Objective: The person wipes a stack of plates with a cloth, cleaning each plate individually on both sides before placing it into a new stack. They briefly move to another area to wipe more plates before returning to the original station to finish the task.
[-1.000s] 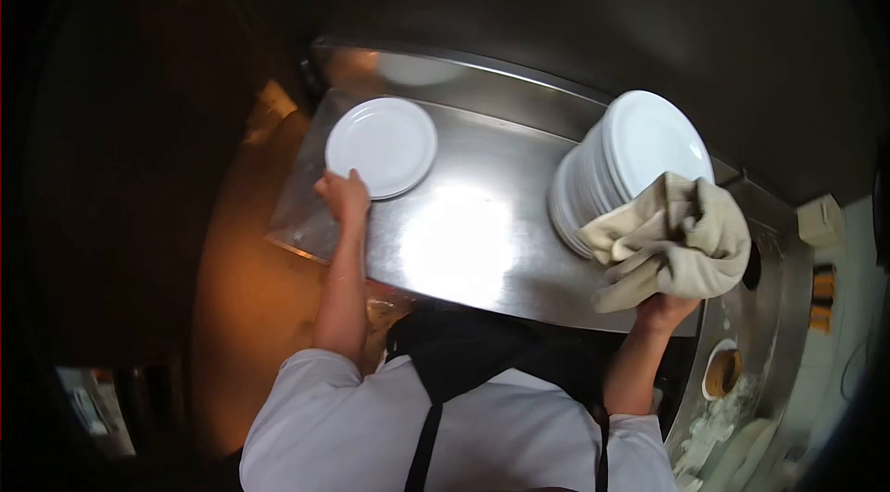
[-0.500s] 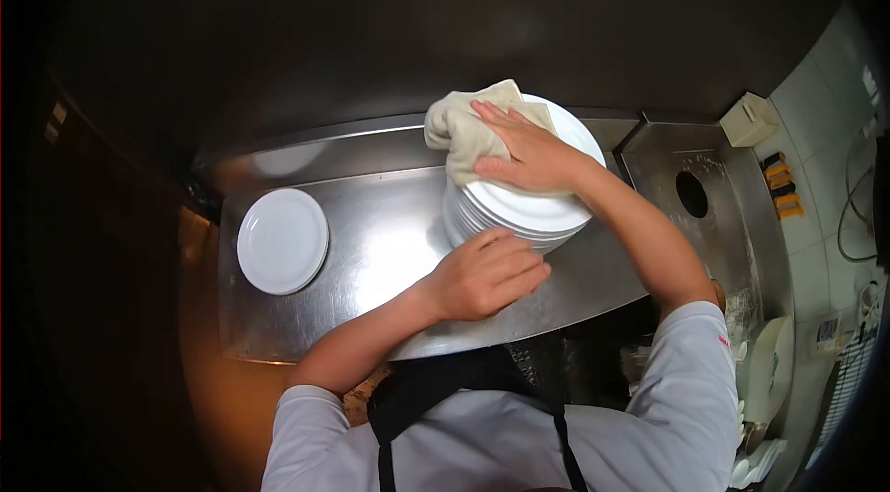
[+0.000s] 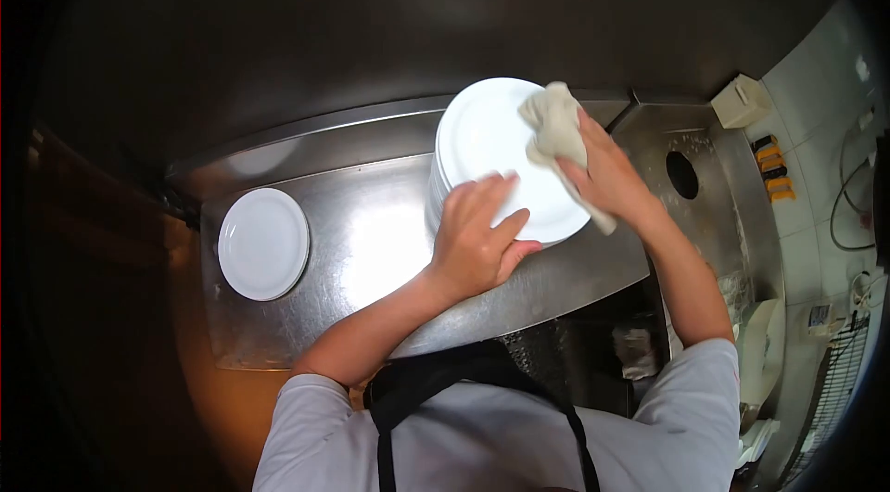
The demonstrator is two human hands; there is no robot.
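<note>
A tall stack of white plates [image 3: 482,126] stands on the steel counter. My right hand [image 3: 607,172] is closed on a bunched beige cloth [image 3: 556,126] at the right edge of the top plate, and part of the cloth hangs over the rim. At the near left side, my left hand [image 3: 473,237] lies over the plate's edge with fingers spread and thumb apart. Motion blurs its fingertips. This hand covers part of the near rim.
Farther left on the steel counter [image 3: 362,316] is a shorter pile of white plates [image 3: 264,243]. To the right is a steel basin [image 3: 714,214] with a dark round hole [image 3: 682,175]. Yellow-and-black holders [image 3: 774,167] and a cream box [image 3: 742,102] are on the tiled wall.
My right hand has moved right with the cloth, from the middle of the top plate to its right edge. My left hand has come up onto the plate and its fingers have spread.
</note>
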